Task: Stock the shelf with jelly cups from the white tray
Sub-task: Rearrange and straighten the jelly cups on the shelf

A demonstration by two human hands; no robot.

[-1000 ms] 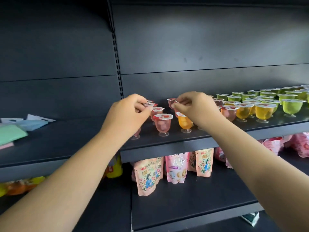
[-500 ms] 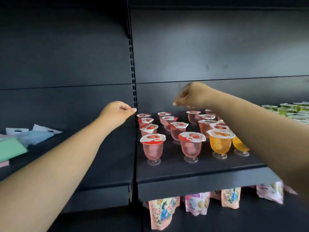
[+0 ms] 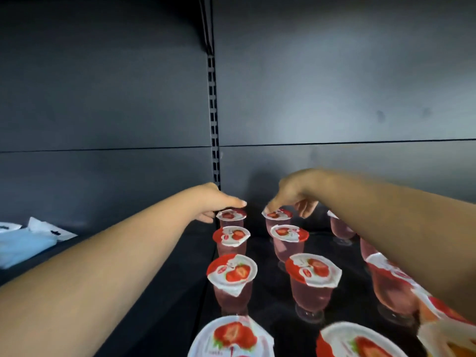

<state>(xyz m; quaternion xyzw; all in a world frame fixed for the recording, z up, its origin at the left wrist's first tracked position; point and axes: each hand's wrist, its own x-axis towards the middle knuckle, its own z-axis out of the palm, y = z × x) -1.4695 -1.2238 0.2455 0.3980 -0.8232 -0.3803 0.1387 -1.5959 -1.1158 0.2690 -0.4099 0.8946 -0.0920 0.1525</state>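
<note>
Head view shows both arms reaching to the back of the dark metal shelf (image 3: 159, 292). On it stand clear plastic jelly cups with pink jelly and red-and-white strawberry lids, set in neat rows from back to front, likely so more can fit and each lid can be seen. The left hand (image 3: 219, 203) lies on the back cup of the left row (image 3: 231, 215), fingers out fairly straight over its lid, as if nudging it back into line. The right hand (image 3: 289, 194) curls its fingertips down onto the rim of the back cup of the next row (image 3: 277, 215), pinching it to set it in place. No white tray is in view. Some pale blue and white packets (image 3: 28, 240) lie on the shelf far to the left.
</note>
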